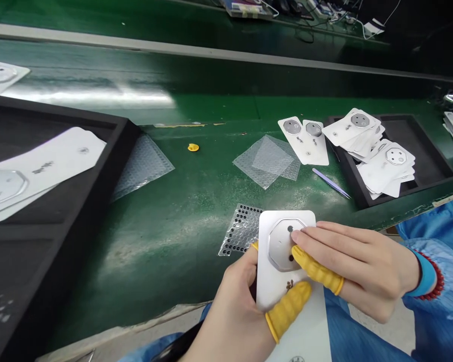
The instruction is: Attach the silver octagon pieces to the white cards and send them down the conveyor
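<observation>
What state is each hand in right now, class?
Left hand: closed, holding the white panel.
Right hand: touching the panel's octagonal inset; whether it grips anything cannot be told.

Left hand (pixel 245 306) holds a white panel (pixel 270 294) at the near edge of a green surface (pixel 166 226), right hand (pixel 366 266) touching its octagonal disc (pixel 279 246), a black-dotted sheet (pixel 245 229) just beyond, purple tweezers (pixel 330 182) farther right, similar panels (pixel 385 166) in black right tray (pixel 432 156).

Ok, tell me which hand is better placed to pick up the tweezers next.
Probably the right hand: it is nearer the tweezers. It also touches the white panel, but the left hand already grips that from the opposite side.
</observation>
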Demonstrator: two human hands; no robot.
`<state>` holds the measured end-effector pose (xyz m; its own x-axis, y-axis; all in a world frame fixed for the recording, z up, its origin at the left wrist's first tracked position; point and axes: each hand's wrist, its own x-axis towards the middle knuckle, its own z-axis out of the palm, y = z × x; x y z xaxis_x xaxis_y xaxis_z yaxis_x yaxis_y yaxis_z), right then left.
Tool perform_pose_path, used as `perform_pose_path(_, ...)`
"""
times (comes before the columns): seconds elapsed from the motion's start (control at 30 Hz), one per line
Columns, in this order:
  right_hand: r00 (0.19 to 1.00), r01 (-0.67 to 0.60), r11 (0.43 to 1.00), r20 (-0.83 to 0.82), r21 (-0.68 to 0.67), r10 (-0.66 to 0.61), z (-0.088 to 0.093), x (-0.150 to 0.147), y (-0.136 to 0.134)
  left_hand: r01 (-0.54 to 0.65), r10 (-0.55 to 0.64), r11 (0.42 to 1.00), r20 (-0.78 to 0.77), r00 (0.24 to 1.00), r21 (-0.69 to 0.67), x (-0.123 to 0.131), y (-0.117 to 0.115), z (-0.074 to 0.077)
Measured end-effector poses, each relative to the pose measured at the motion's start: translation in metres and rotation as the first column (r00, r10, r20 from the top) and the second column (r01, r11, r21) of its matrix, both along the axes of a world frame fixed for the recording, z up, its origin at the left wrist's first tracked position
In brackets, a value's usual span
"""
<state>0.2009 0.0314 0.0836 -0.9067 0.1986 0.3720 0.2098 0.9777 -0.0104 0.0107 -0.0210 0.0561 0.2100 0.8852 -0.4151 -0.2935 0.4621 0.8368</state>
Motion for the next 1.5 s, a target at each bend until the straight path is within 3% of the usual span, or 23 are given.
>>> perform_pose_path(0.2,1.0,-0.007,0.998,-0.018,-0.055,0.006,0.0,-0.001,0.001,0.083,-0.085,0.996,-0.043,0.995,-0.035,-0.014,-0.003,-0.008)
perform_pose_path(0.3,0.997,0.025,0.994,-0.072,-0.106,-0.033,-0.003,-0.001,-0.002,0.041,-0.043,0.999,-0.058,0.997,-0.036,-0.018,-0.006,-0.011)
perform_pose_path(0.4,0.964,0.135,0.974,-0.202,-0.183,-0.171,-0.009,-0.003,-0.005,-0.047,0.042,0.991,-0.044,0.998,-0.128,-0.016,-0.007,-0.007)
perform_pose_path(0.5,0.864,0.24,0.881,-0.324,-0.407,-0.385,-0.016,-0.005,-0.008,-0.098,0.095,0.969,-0.023,0.995,-0.228,-0.011,-0.006,0.002)
perform_pose_path(0.6,0.785,0.161,0.765,-0.389,-0.624,-0.482,-0.023,-0.008,-0.012,-0.126,0.123,0.963,-0.026,0.992,-0.24,-0.007,-0.005,0.008)
perform_pose_path(0.73,0.763,0.123,0.759,-0.429,-0.639,-0.484,-0.026,-0.011,-0.017,-0.204,0.176,0.957,-0.147,0.973,-0.206,-0.006,-0.008,0.01)
perform_pose_path(0.83,0.754,0.097,0.744,-0.44,-0.661,-0.489,-0.026,-0.014,-0.019,-0.232,0.202,0.969,-0.257,0.945,-0.089,-0.006,-0.011,0.008)
perform_pose_path(1.0,0.718,-0.055,0.537,-0.407,-0.842,-0.565,-0.033,-0.023,-0.019,-0.221,0.207,0.975,-0.279,0.938,-0.021,-0.003,-0.01,0.004)
perform_pose_path(1.1,0.675,-0.087,0.478,-0.404,-0.874,-0.617,-0.04,-0.026,-0.018,-0.22,0.211,0.975,-0.227,0.951,-0.018,-0.002,-0.006,0.003)
perform_pose_path(1.2,0.658,-0.098,0.458,-0.403,-0.883,-0.636,-0.044,-0.028,-0.016,-0.21,0.208,0.978,-0.178,0.962,0.006,-0.003,-0.004,0.0)
perform_pose_path(1.3,0.692,-0.088,0.475,-0.397,-0.875,-0.602,-0.044,-0.031,-0.015,-0.213,0.22,0.976,-0.216,0.951,0.054,-0.004,-0.006,-0.006)
perform_pose_path(1.43,0.714,-0.099,0.471,-0.393,-0.876,-0.58,-0.051,-0.038,-0.014,-0.297,0.309,0.951,-0.283,0.908,0.089,-0.01,-0.013,-0.017)
perform_pose_path(1.5,0.709,-0.006,0.521,-0.371,-0.854,-0.6,-0.065,-0.042,-0.013,-0.346,0.356,0.934,-0.343,0.869,0.094,-0.021,-0.015,-0.023)
